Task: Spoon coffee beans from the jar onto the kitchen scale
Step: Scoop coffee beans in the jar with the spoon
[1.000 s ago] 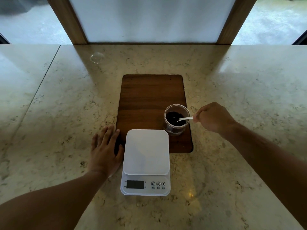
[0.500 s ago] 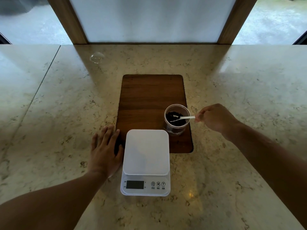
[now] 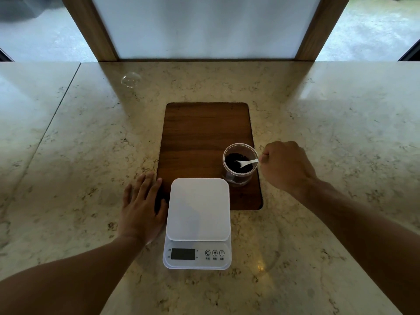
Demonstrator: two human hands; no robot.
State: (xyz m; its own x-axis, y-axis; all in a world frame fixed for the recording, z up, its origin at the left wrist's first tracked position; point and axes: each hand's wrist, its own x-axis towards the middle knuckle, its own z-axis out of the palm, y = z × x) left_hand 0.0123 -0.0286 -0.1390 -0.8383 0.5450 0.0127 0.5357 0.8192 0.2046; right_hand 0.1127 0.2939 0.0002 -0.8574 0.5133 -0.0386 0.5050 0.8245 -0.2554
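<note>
A clear jar [image 3: 239, 176] holding dark coffee beans [image 3: 234, 163] stands on the near right corner of a dark wooden board [image 3: 204, 137]. My right hand [image 3: 287, 165] is closed on the handle of a small white spoon [image 3: 246, 163], whose bowl lies inside the jar on the beans. A white kitchen scale [image 3: 197, 210] sits in front of the board, its platform bare and its display dark. My left hand [image 3: 142, 211] rests flat on the counter, fingers spread, touching the scale's left side.
The marble counter [image 3: 79, 155] stretches wide on both sides. A small clear lid-like object [image 3: 131, 79] lies at the far left. A wooden-framed window panel [image 3: 204, 26] stands behind the counter's back edge.
My right hand moved slightly and pushed the spoon deeper into the jar, its bowl now lying lower among the beans. The left hand and scale stayed put.
</note>
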